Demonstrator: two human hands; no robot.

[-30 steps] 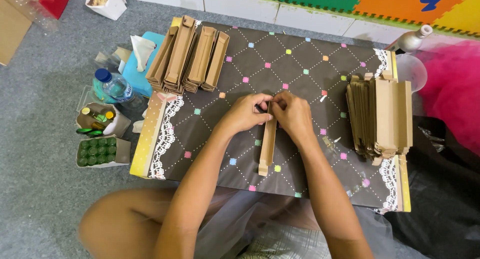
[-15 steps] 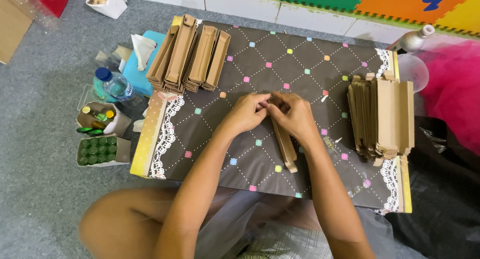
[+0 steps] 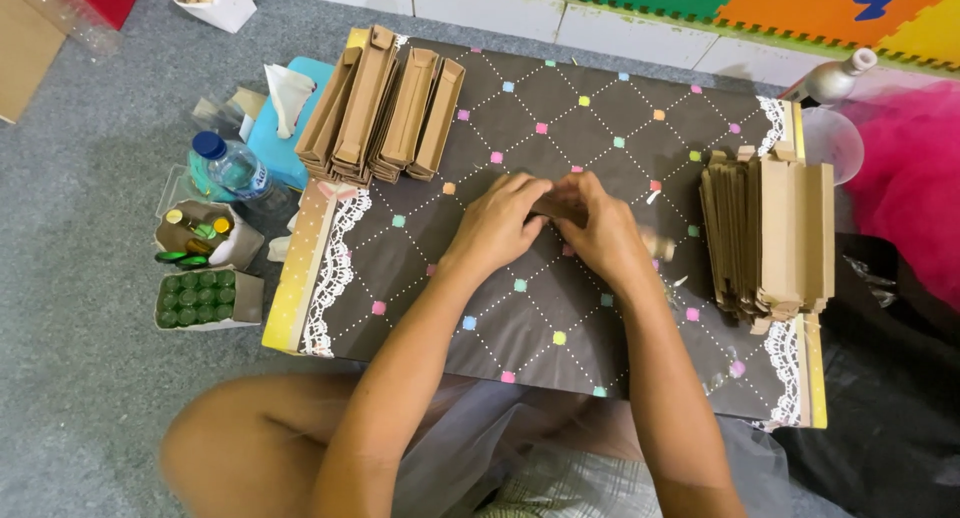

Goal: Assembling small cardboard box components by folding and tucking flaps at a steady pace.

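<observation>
Both hands meet over the counter's middle. The left hand and right hand are pressed together around a small brown cardboard piece, mostly hidden between the fingers. Judged light, thin and easily creased; best held by its edges. Folded boxes lie beyond the left hand; flat blanks stack beside the right. The counter's quilted cloth looks soft. Grey carpet surrounds it.
</observation>
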